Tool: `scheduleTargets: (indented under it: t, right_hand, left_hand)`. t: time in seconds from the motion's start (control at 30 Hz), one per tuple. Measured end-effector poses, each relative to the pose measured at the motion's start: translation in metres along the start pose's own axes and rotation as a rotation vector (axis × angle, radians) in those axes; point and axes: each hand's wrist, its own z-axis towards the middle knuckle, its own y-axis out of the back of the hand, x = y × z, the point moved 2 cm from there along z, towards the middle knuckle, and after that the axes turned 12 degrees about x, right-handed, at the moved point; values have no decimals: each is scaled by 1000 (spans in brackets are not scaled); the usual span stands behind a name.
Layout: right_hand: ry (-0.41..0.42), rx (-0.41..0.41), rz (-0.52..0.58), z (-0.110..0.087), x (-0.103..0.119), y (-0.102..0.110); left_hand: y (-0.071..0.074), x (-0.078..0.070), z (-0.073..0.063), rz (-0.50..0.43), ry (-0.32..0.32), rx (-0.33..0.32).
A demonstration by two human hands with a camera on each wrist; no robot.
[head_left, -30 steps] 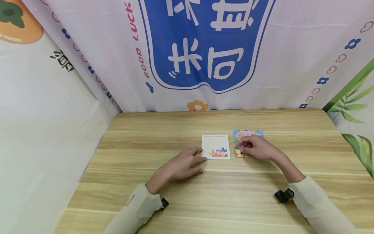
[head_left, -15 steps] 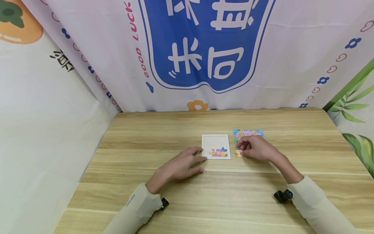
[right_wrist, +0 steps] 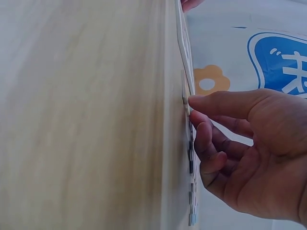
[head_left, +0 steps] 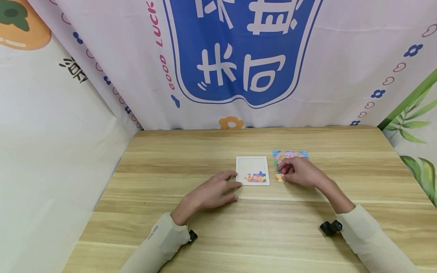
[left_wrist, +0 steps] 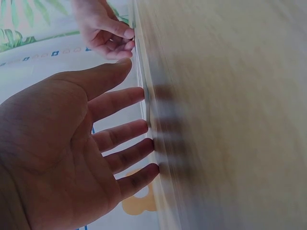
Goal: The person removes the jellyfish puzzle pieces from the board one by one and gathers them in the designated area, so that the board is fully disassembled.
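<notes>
My left hand (head_left: 213,191) lies with spread fingers at the left edge of a white puzzle tray (head_left: 250,165), two fingertips on its border. Joined puzzle pieces (head_left: 256,178), pink, yellow and blue, fill the tray's lower right part. Just right of the tray, my right hand (head_left: 302,172) pinches a yellow puzzle piece (head_left: 279,178) between thumb and index finger, low over the table. In the right wrist view this piece (right_wrist: 183,84) shows edge-on at the thumb tip, the other fingers curled. Behind the right hand, more puzzle pieces (head_left: 290,154) with a pink face and blue corners are partly hidden.
The wooden table (head_left: 164,163) reaches back to a printed curtain (head_left: 191,113) with a blue panel. White cloth (head_left: 51,159) hangs along the left side. Black wrist cameras (head_left: 331,228) sit on both sleeves.
The yellow puzzle piece has shifted and turned slightly under the right fingertips, its near edge now a little farther back. The left hand and the tray stay in place.
</notes>
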Motion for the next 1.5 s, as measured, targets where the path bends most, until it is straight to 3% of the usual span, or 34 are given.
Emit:
scheduleTargets:
  t: [0.47, 0.93, 1.13, 1.5]
  right_hand:
    - [25, -11, 2, 15, 18, -8]
    - [82, 19, -5, 36, 38, -20]
    - [74, 37, 11, 43, 45, -24]
    - [41, 70, 52, 51, 51, -28]
  left_hand:
    - [2, 0, 5, 19, -6, -5]
    - [6, -8, 21, 57, -55, -12]
    - [11, -13, 29, 83, -78, 1]
    - [15, -15, 33, 66, -52, 41]
